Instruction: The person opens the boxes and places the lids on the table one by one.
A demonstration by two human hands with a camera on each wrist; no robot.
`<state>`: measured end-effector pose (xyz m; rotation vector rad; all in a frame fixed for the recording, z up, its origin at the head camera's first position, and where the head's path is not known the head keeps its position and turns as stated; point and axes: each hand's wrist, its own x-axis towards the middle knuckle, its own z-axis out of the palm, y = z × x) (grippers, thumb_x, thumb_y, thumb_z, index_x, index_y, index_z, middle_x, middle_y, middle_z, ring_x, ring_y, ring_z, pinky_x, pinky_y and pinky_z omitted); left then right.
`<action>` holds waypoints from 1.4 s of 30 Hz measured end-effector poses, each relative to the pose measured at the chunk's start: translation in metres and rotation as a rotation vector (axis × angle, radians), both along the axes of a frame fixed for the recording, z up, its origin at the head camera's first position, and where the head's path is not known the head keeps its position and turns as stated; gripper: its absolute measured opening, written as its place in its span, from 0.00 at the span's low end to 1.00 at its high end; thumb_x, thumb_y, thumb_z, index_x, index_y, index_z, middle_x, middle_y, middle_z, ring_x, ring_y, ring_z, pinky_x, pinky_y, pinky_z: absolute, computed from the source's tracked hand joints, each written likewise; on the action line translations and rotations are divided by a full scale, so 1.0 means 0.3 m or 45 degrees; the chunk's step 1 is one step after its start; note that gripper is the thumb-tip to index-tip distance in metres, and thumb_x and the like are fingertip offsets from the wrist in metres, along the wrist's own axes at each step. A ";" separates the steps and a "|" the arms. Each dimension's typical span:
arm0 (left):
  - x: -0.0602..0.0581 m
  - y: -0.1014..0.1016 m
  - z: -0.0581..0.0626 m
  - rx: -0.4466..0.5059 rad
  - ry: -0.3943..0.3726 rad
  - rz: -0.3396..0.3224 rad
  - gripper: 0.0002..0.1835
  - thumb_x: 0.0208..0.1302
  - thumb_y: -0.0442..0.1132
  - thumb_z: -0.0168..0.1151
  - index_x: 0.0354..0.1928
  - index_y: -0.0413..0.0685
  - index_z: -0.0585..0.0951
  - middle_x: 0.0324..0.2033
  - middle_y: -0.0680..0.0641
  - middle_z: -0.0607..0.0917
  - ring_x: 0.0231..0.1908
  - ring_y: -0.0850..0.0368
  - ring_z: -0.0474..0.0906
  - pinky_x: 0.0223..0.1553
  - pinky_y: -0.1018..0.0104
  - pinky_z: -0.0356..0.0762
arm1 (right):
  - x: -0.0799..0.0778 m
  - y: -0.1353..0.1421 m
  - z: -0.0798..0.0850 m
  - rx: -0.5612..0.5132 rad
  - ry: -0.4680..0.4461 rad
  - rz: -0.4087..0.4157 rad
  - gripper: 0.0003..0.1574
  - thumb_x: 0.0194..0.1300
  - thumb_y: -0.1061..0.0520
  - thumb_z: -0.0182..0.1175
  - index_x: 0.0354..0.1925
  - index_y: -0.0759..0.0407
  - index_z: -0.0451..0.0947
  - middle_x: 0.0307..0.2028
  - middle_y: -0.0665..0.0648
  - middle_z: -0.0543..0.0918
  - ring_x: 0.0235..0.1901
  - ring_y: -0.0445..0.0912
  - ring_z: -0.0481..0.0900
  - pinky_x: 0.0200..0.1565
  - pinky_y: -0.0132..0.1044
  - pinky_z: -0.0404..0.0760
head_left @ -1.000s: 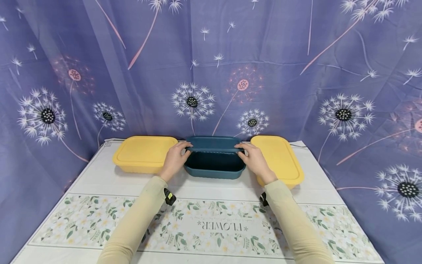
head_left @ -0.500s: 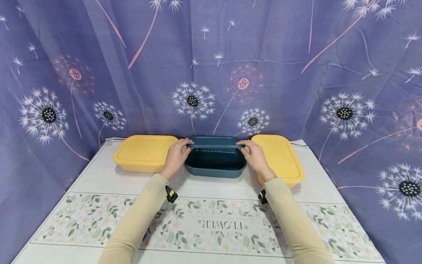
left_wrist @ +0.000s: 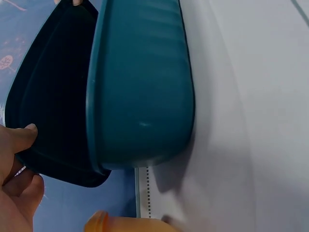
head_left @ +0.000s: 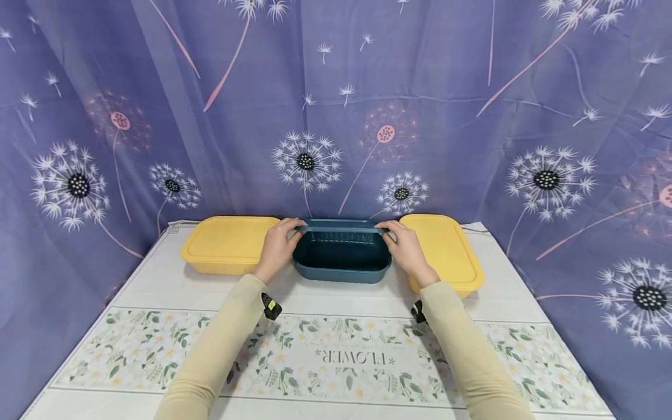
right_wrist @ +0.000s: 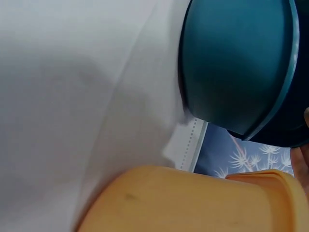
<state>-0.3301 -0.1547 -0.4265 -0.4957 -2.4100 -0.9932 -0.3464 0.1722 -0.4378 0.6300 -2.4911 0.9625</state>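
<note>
A dark teal lunch box [head_left: 341,274] stands at the back middle of the table with its inside exposed. Its matching lid [head_left: 341,224] is tilted up along the far rim, seen nearly edge-on from the head. At the lid's left corner my left hand [head_left: 277,246] pinches the edge, thumb below and fingers on top. My right hand [head_left: 407,248] grips the right corner the same way. From the left wrist, the dark underside of the lid [left_wrist: 53,92] slants away from the box wall [left_wrist: 140,87]. Only some fingers of my right hand [right_wrist: 301,162] show in the right wrist view.
Lidded yellow boxes flank the teal one: one on the left [head_left: 231,240] lies lengthwise, the other on the right [head_left: 443,251] points away from me. A floral band [head_left: 346,361] crosses the white tablecloth. Behind the table hangs a purple dandelion curtain [head_left: 341,87].
The lid has tipped upward and back, so its top now shows as a narrow strip and more of the box's inside is visible. Both hands keep their hold at its corners.
</note>
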 end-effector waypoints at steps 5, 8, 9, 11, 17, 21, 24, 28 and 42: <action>0.007 -0.004 0.029 0.011 0.025 -0.002 0.09 0.69 0.32 0.65 0.48 0.45 0.87 0.49 0.44 0.86 0.54 0.45 0.81 0.56 0.50 0.78 | -0.001 -0.001 0.016 -0.007 0.079 0.003 0.14 0.72 0.65 0.59 0.53 0.56 0.83 0.51 0.58 0.84 0.44 0.55 0.82 0.48 0.50 0.79; 0.009 -0.006 0.050 0.017 0.045 -0.002 0.09 0.68 0.31 0.66 0.48 0.46 0.87 0.48 0.45 0.86 0.53 0.46 0.81 0.56 0.51 0.78 | 0.001 -0.001 0.031 -0.023 0.132 0.018 0.14 0.71 0.66 0.60 0.52 0.56 0.83 0.50 0.58 0.85 0.46 0.55 0.83 0.50 0.51 0.80; 0.009 -0.007 0.057 0.022 0.052 -0.004 0.09 0.68 0.31 0.66 0.48 0.46 0.87 0.48 0.45 0.86 0.53 0.47 0.81 0.55 0.51 0.79 | 0.003 -0.001 0.037 -0.028 0.144 0.021 0.14 0.72 0.66 0.60 0.52 0.56 0.83 0.50 0.58 0.85 0.45 0.55 0.83 0.49 0.50 0.80; 0.011 -0.008 0.071 0.028 0.070 -0.009 0.09 0.67 0.31 0.66 0.48 0.46 0.88 0.47 0.46 0.87 0.52 0.47 0.82 0.55 0.51 0.79 | 0.008 0.000 0.050 -0.034 0.165 0.030 0.14 0.72 0.66 0.60 0.52 0.55 0.83 0.49 0.58 0.85 0.40 0.53 0.82 0.45 0.48 0.80; 0.018 -0.010 0.100 0.014 0.141 -0.017 0.10 0.66 0.30 0.67 0.47 0.47 0.88 0.46 0.46 0.87 0.50 0.48 0.83 0.53 0.52 0.80 | 0.024 0.003 0.081 -0.049 0.190 0.039 0.15 0.73 0.65 0.59 0.54 0.55 0.83 0.51 0.58 0.84 0.31 0.49 0.76 0.35 0.43 0.74; 0.029 -0.011 0.114 0.005 0.160 -0.021 0.10 0.67 0.29 0.66 0.47 0.47 0.88 0.46 0.46 0.87 0.49 0.47 0.83 0.51 0.51 0.80 | 0.032 0.004 0.095 -0.053 0.206 0.035 0.15 0.73 0.66 0.59 0.54 0.55 0.83 0.51 0.58 0.84 0.33 0.49 0.78 0.36 0.43 0.76; 0.037 -0.015 0.128 -0.005 0.184 -0.023 0.10 0.67 0.29 0.66 0.47 0.47 0.88 0.46 0.46 0.87 0.48 0.48 0.84 0.49 0.51 0.81 | 0.041 0.004 0.108 -0.059 0.220 0.039 0.15 0.73 0.65 0.59 0.54 0.55 0.84 0.50 0.57 0.85 0.33 0.49 0.77 0.35 0.42 0.77; 0.049 -0.019 0.156 -0.024 0.226 -0.036 0.10 0.68 0.31 0.66 0.48 0.47 0.88 0.45 0.47 0.87 0.44 0.50 0.84 0.42 0.54 0.82 | 0.055 0.004 0.132 -0.070 0.265 0.051 0.15 0.73 0.65 0.58 0.54 0.55 0.84 0.47 0.57 0.85 0.27 0.47 0.71 0.30 0.40 0.71; 0.115 -0.042 0.285 -0.012 0.393 -0.076 0.11 0.68 0.36 0.67 0.51 0.51 0.88 0.44 0.49 0.88 0.34 0.56 0.82 0.28 0.61 0.73 | 0.125 0.006 0.252 -0.161 0.496 0.173 0.17 0.70 0.66 0.62 0.55 0.56 0.85 0.47 0.56 0.87 0.37 0.48 0.79 0.32 0.41 0.74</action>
